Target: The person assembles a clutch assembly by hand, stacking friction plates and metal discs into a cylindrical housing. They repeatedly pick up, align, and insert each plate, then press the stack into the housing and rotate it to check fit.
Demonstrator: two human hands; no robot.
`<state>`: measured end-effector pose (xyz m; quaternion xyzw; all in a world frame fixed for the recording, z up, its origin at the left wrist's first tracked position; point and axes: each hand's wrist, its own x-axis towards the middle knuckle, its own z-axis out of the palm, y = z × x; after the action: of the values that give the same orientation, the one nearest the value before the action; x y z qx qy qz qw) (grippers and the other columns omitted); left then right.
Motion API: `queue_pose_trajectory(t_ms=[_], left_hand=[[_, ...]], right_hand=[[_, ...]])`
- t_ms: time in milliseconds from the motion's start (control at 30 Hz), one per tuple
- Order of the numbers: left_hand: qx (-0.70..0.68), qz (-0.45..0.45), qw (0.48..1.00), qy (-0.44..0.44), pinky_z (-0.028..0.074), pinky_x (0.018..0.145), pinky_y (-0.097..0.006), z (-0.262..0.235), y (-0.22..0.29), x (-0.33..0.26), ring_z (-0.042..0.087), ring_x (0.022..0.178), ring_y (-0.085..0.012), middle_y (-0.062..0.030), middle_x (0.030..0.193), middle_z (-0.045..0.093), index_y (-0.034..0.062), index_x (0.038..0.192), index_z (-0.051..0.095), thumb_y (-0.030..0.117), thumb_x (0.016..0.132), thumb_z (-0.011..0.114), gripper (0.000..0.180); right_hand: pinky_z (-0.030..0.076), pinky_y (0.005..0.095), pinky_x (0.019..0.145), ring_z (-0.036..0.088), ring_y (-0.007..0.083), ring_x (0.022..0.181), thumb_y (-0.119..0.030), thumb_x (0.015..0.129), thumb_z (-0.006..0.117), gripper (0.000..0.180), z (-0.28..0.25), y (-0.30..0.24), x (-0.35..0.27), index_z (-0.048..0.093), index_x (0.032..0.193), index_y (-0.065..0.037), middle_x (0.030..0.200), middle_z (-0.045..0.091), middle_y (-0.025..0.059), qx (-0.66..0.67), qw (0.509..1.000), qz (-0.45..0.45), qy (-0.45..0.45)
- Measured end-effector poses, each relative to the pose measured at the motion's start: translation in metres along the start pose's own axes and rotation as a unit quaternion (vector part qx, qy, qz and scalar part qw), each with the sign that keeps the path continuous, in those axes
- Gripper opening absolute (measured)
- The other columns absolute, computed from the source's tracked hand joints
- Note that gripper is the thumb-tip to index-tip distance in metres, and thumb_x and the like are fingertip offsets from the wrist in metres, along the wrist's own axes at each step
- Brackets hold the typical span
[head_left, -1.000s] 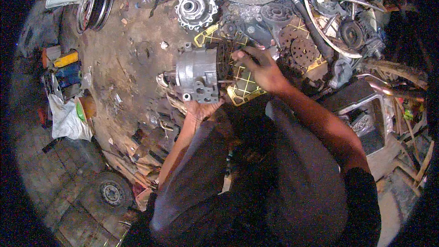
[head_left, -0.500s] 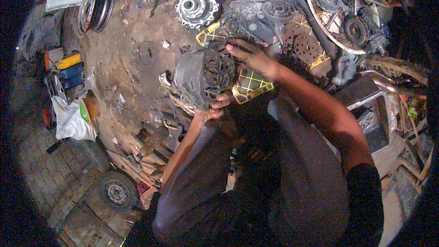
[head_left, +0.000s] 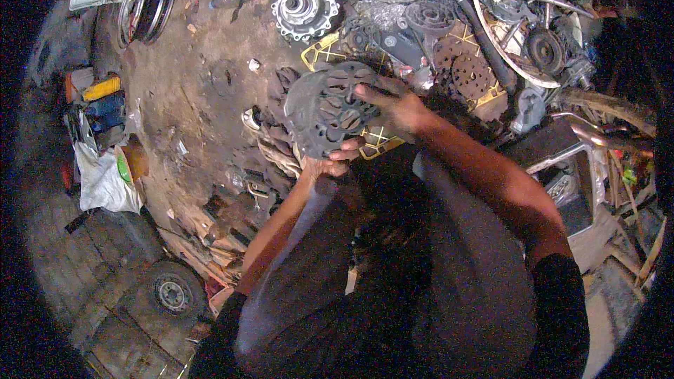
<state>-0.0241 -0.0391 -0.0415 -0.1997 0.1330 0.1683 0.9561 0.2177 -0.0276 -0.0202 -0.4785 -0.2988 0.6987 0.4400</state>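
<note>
a dark grey, round metal housing [head_left: 328, 109] is pierced with a pattern of curved slots around its face. a yellow grid of bars is shown by the crate [head_left: 379, 142] beneath it. a silver-white toothed hub [head_left: 305, 8] is ringed with notches. rusty brown discs [head_left: 463, 70] are dotted with small holes. the ground [head_left: 189, 105] is stained dull brown. a yellow container [head_left: 102, 88], a blue object [head_left: 107, 109] and a white bag [head_left: 102, 182] with a green-rimmed patch are seen at the left.

Toothed hub [head_left: 305, 8], small wheel [head_left: 173, 293], white bag [head_left: 98, 182]
</note>
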Motion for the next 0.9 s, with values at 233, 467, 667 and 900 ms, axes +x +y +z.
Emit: queue_pose_trajectory(t_ms=[233, 467, 667, 900], left_hand=[[0.004, -0.074, 0.997, 0.019, 0.055, 0.086, -0.040, -0.049, 0.026, 0.034, 0.058, 0.103, -0.0315, -0.0191, 0.130, 0.052, 0.0091, 0.139, 0.042, 0.071, 0.086, 0.042, 0.082], [0.153, -0.075, 0.977, 0.129, 0.053, 0.090, -0.042, -0.030, 0.018, 0.041, 0.059, 0.107, -0.0285, -0.0097, 0.126, 0.059, 0.0100, 0.133, 0.049, 0.060, 0.094, 0.039, 0.064], [0.328, 0.030, 0.840, 0.432, 0.056, 0.085, -0.041, -0.009, 0.010, 0.052, 0.061, 0.106, -0.0277, -0.0115, 0.122, 0.061, 0.0085, 0.125, 0.053, 0.043, 0.101, 0.037, 0.045], [0.398, 0.207, 0.769, 0.456, 0.055, 0.084, -0.045, 0.043, -0.014, 0.056, 0.059, 0.113, -0.0312, -0.0144, 0.133, 0.054, 0.0068, 0.134, 0.045, 0.045, 0.101, 0.037, 0.051]], right_hand=[[0.047, 0.0303, 0.093, 0.058, 0.0166, 0.109, -0.034, 0.091, 0.066, 0.048, -0.022, -0.004, -0.027, 0.058, 0.127, -0.004, 0.121, 0.062, 0.0084, 0.094, 0.982, 0.120, 0.111], [0.041, 0.0319, 0.098, 0.054, 0.0189, 0.111, -0.041, 0.089, 0.067, 0.058, -0.055, 0.038, -0.041, 0.055, 0.129, -0.001, 0.124, 0.059, 0.0109, -0.016, 0.976, 0.137, 0.167], [0.042, 0.0331, 0.094, 0.056, 0.0205, 0.106, -0.044, 0.086, 0.070, 0.056, -0.049, 0.034, -0.041, 0.058, 0.124, -0.004, 0.116, 0.062, 0.0082, 0.005, 0.979, 0.087, 0.185], [0.046, 0.0320, 0.089, 0.059, 0.0172, 0.100, -0.038, 0.088, 0.069, 0.045, -0.066, 0.051, -0.025, 0.062, 0.119, -0.006, 0.109, 0.065, 0.0048, -0.015, 0.985, 0.075, 0.152]])
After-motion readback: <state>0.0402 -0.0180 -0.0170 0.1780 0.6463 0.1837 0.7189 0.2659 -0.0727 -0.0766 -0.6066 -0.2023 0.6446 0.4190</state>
